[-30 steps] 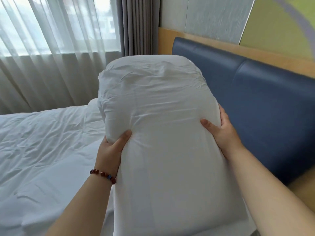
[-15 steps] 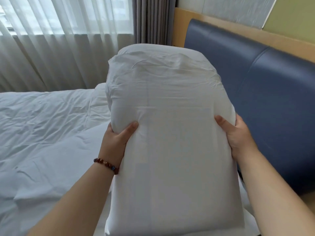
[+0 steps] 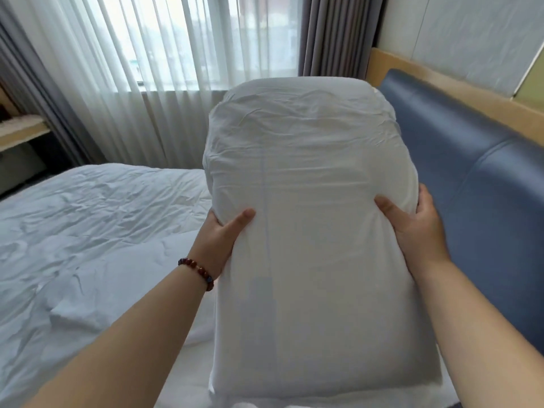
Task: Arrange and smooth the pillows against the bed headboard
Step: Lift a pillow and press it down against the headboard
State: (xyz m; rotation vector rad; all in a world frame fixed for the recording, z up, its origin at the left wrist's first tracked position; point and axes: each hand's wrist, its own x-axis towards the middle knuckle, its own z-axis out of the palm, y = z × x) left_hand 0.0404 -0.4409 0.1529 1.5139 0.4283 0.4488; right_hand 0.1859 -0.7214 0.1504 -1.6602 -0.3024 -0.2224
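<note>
A large white pillow (image 3: 309, 201) stands lengthwise in front of me, held up off the bed. My left hand (image 3: 219, 240) grips its left edge, thumb pressed into the front face. On the other side my right hand (image 3: 418, 228) grips the right edge the same way. The blue padded headboard (image 3: 477, 178) runs along the right, just beside the pillow. The pillow's lower end hides the mattress beneath it.
A rumpled white duvet (image 3: 88, 237) covers the bed to the left. Sheer curtains (image 3: 147, 69) and a grey drape (image 3: 332, 33) hang behind the pillow. A wooden shelf (image 3: 20, 131) sits at the far left.
The pillow stays gripped in both hands and has shifted slightly left, away from the headboard, as my view turns toward the window.
</note>
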